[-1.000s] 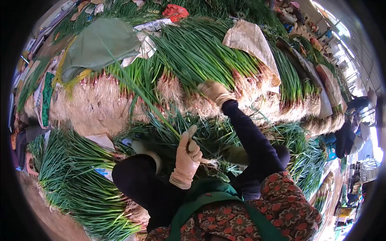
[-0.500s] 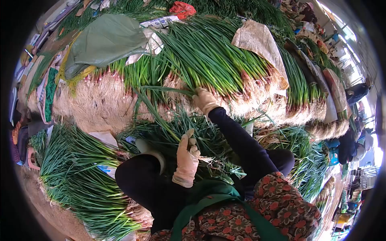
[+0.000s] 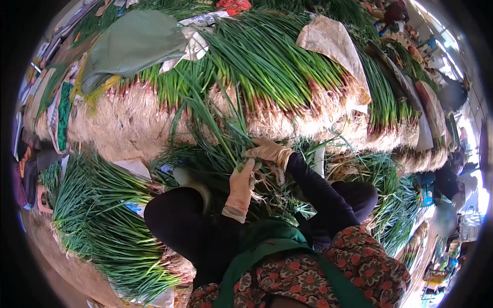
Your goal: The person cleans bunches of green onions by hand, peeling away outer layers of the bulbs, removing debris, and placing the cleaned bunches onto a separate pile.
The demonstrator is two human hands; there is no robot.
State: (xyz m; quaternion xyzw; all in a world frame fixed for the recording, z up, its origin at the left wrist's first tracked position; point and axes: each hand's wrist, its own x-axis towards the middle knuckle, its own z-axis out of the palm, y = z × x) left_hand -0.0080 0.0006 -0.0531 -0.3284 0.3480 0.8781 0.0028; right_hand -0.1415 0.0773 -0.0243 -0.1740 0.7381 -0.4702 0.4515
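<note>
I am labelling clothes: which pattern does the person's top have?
The top is floral, with reddish flowers on dark; head view.

Green onions point(image 3: 277, 66), tan roots point(image 3: 120, 128), cream gloves point(image 3: 240, 187), red-flowered blouse point(image 3: 370, 259), green apron point(image 3: 277, 236)

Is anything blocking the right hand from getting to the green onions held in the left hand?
Nothing visible is in the way. The right hand is close beside the green onion stalks held in the left hand; whether it touches them, I can't tell.
</note>
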